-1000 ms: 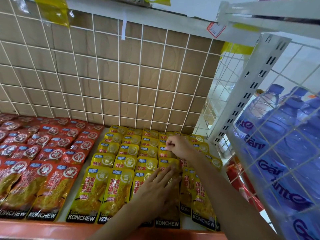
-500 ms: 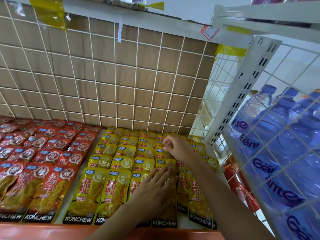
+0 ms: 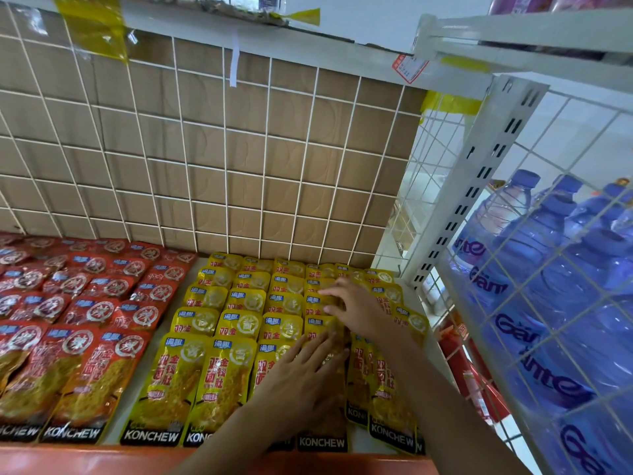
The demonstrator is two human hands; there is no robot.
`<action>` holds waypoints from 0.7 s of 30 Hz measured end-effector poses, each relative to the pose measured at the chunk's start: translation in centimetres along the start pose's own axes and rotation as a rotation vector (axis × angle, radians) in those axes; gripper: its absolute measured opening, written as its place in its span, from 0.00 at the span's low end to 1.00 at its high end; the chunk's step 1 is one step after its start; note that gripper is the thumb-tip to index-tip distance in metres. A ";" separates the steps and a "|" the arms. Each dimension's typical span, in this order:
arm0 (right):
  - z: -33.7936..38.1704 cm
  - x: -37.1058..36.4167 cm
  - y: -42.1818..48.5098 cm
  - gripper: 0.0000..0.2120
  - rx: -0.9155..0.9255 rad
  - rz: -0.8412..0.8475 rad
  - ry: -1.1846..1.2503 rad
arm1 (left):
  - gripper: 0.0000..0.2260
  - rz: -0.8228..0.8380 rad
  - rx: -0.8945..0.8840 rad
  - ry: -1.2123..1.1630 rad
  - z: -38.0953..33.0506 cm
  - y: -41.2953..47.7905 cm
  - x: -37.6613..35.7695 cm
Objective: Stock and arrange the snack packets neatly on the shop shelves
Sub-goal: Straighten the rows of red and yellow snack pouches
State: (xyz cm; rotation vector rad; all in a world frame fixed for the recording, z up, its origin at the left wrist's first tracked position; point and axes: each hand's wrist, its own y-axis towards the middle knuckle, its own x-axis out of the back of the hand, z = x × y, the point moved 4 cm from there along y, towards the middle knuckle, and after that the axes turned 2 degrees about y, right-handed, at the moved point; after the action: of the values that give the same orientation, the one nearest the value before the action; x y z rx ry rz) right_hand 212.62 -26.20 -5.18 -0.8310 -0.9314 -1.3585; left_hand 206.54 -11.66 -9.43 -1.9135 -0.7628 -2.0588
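View: one camera, worn on the person's head.
Where it looks from: in front of the shelf, from above its orange front edge (image 3: pixel 102 457).
Which way it faces: forward and down onto the yellow packets (image 3: pixel 239 323), with the wire grid wall (image 3: pixel 212 149) behind them.
How near: close. Both arms reach in from the bottom, and the left hand (image 3: pixel 301 378) and right hand (image 3: pixel 356 306) sit low in the middle.
Left side: red packets (image 3: pixel 85 303) run off the edge.
Right side: a white post (image 3: pixel 479 186) and water bottles (image 3: pixel 548 269) behind wire, very near the camera.
Top: a higher shelf (image 3: pixel 513 36).
Lens: wide, so straight lines bend near the edges.
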 end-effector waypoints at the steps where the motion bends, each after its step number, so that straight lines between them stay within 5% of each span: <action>1: 0.0 0.0 0.0 0.18 0.001 0.000 0.003 | 0.26 -0.002 0.001 0.002 0.0 0.0 0.0; 10: 0.2 0.0 -0.2 0.19 -0.013 0.001 -0.019 | 0.26 -0.024 -0.002 0.038 0.1 -0.1 -0.3; 13: 0.2 0.4 -0.6 0.13 -0.011 -0.109 0.021 | 0.26 -0.029 -0.011 0.064 0.1 -0.2 -0.5; 21: 0.4 -0.4 -1.1 0.04 -0.035 0.017 0.124 | 0.23 -0.106 -0.063 0.039 -0.7 -0.8 0.6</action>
State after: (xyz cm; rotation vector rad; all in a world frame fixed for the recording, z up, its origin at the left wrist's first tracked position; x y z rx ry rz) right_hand 211.52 -25.76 -5.40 -0.7703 -0.8044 -1.3990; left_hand 205.49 -11.24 -8.97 -1.8980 -0.8166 -2.2009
